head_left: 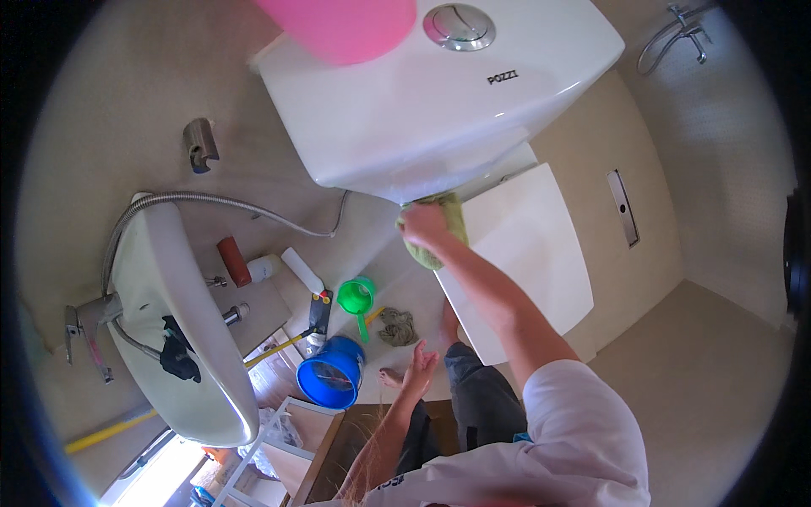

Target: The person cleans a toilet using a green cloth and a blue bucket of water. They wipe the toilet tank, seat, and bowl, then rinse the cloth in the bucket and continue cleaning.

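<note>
My right hand [424, 225] is closed around a green cloth [455, 221]. It presses the cloth against the white toilet, at the left edge of the shut toilet lid [532, 253], just under the tank [389, 127]. Lower down, my left hand [420, 369] hangs with nothing in it, its fingers apart and loosely bent. On the floor beyond that hand lies a crumpled grey-green rag [397, 327]. A green dipper [356, 296] and a blue bucket [321, 380] are to its left.
A pink container [351, 29] stands on the tank beside the round flush button [459, 27]. At left is a white sink [224, 384] with a black cloth [178, 359] in it. Bottles, including a white one [302, 270], stand near the wall. A metal hose [245, 201] crosses behind.
</note>
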